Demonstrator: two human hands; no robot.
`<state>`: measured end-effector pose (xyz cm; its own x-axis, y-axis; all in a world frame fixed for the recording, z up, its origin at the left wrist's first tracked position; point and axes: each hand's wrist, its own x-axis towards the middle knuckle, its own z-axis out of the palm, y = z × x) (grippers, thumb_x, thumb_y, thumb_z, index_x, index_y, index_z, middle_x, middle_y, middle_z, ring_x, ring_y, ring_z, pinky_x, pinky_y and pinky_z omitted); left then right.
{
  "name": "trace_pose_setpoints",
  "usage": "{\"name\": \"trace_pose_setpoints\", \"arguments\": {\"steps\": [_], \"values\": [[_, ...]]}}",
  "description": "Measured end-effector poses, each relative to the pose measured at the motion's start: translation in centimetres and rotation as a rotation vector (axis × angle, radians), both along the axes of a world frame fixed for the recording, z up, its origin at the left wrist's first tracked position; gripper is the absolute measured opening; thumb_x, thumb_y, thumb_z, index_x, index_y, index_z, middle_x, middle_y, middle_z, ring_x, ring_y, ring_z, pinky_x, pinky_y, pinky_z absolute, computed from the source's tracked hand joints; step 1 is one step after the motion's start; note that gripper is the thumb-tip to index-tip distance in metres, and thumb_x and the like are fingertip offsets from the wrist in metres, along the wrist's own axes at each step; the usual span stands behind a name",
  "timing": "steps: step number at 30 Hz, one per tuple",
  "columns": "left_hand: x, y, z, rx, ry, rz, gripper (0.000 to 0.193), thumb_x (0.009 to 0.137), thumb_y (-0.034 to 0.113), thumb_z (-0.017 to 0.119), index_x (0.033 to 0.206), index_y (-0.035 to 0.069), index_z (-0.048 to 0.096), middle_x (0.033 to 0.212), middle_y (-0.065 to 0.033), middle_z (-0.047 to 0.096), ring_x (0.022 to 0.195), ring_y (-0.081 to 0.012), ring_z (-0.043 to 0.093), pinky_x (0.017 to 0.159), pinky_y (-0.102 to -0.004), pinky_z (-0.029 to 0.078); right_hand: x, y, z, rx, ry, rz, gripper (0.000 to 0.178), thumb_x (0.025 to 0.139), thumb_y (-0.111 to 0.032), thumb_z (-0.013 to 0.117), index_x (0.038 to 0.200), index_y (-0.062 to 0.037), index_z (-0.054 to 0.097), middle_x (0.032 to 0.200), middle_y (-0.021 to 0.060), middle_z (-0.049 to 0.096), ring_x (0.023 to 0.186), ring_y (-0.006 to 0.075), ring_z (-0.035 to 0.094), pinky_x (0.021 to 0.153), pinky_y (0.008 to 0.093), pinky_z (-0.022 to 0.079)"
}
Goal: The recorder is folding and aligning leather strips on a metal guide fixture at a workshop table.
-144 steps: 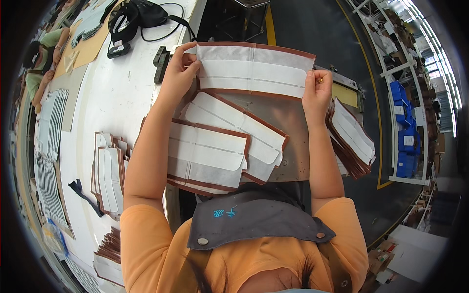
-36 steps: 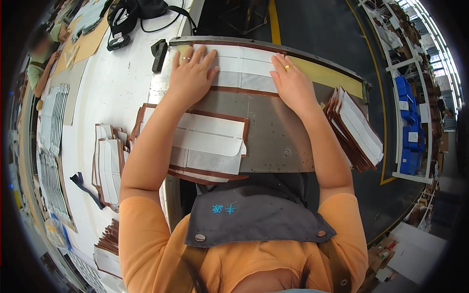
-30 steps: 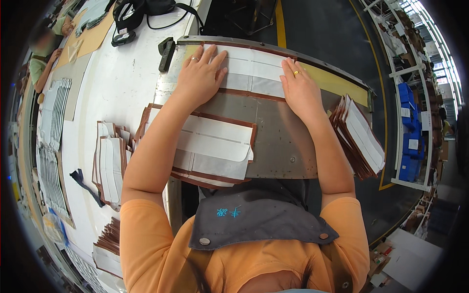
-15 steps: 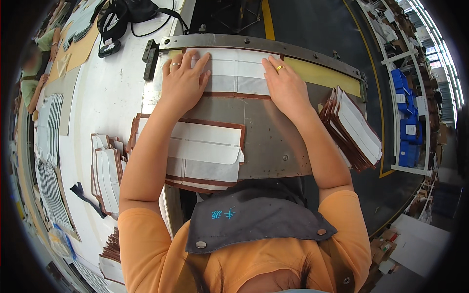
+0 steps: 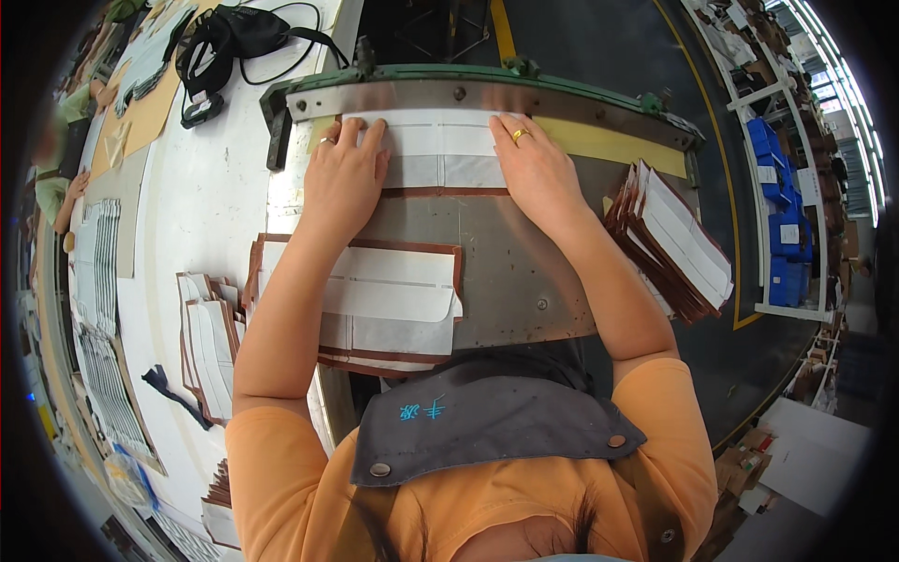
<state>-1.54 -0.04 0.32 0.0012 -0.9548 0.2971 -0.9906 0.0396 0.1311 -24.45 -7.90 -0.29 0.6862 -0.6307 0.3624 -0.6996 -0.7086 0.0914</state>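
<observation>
A white lining panel with brown edges [image 5: 412,169] lies flat on the metal plate [image 5: 506,244], its far edge under the long metal bar [image 5: 393,96]. My left hand [image 5: 345,178] rests palm down on the panel's left end, fingers stretched toward the bar. On its right end my right hand [image 5: 538,173] lies flat, fingers extended side by side. Both hands' fingertips are close to the bar's near edge. Yellow sheet material [image 5: 609,145] shows along the bar right of my right hand.
Beneath my left forearm is a stack of similar panels [image 5: 393,281]; another stack [image 5: 679,239] leans at the plate's right edge. More panels [image 5: 208,337] lie on the white table [image 5: 197,206] at left. A black strapped item [image 5: 243,33] sits beyond. Another person [image 5: 61,178] stands far left.
The bar has tipped or lowered over the panel's far edge, which is now covered, and its green top shows. My hands stay on the panel, slightly nearer to me.
</observation>
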Motion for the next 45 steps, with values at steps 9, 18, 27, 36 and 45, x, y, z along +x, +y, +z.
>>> {"name": "trace_pose_setpoints", "arguments": {"steps": [9, 18, 27, 36, 45], "values": [[0.4, -0.3, 0.8, 0.059, 0.038, 0.007, 0.028, 0.087, 0.016, 0.053, 0.114, 0.01, 0.055, 0.111, -0.0108, 0.054, 0.103, -0.0336, 0.052, 0.084, -0.0403, 0.044, -0.2, 0.1, -0.1, -0.013, -0.091, 0.061, 0.03, 0.083, -0.01, 0.055, 0.111, -0.0002, 0.057, 0.115, 0.0114, 0.058, 0.107, 0.0289, 0.055, 0.09, 0.0363, 0.046], [3.4, -1.6, -1.2, -0.049, 0.242, 0.173, 0.06, 0.078, 0.031, 0.066, 0.128, 0.01, 0.043, 0.127, -0.0101, 0.044, 0.117, -0.0324, 0.044, 0.094, -0.0444, 0.036, 6.6, -2.7, 0.6, 0.279, -0.306, 0.319, 0.034, 0.08, -0.02, 0.062, 0.11, -0.0033, 0.059, 0.108, 0.0095, 0.055, 0.102, 0.0272, 0.051, 0.091, 0.039, 0.04], [2.9, -1.3, -1.5, -0.119, 0.058, 0.091, 0.032, 0.08, 0.028, 0.064, 0.105, 0.009, 0.059, 0.106, -0.0031, 0.056, 0.103, -0.0249, 0.053, 0.083, -0.0408, 0.034, 10.9, -3.6, -0.3, 0.297, -0.204, 0.475, 0.024, 0.082, -0.017, 0.06, 0.102, -0.0039, 0.062, 0.099, 0.0084, 0.056, 0.094, 0.0266, 0.053, 0.086, 0.0362, 0.044], [1.1, -1.0, -0.4, -0.002, -0.032, 0.135, 0.029, 0.085, 0.024, 0.058, 0.112, 0.014, 0.056, 0.11, -0.0036, 0.056, 0.105, -0.0263, 0.053, 0.092, -0.0429, 0.03, 4.8, -4.8, 1.8, 0.603, -0.243, 0.127, 0.021, 0.077, -0.024, 0.067, 0.086, -0.0062, 0.061, 0.089, 0.0053, 0.058, 0.089, 0.0213, 0.054, 0.076, 0.0331, 0.045], [-0.1, -1.2, 2.0, -0.635, 0.147, -0.011, 0.042, 0.083, 0.018, 0.06, 0.124, 0.013, 0.049, 0.124, -0.0053, 0.05, 0.113, -0.0249, 0.045, 0.096, -0.0423, 0.024, 3.5, -2.7, 6.2, 1.068, -1.408, 0.121, 0.022, 0.079, -0.016, 0.07, 0.086, -0.0011, 0.056, 0.075, 0.0005, 0.053, 0.067, 0.007, 0.048, 0.058, 0.0227, 0.04]]}}
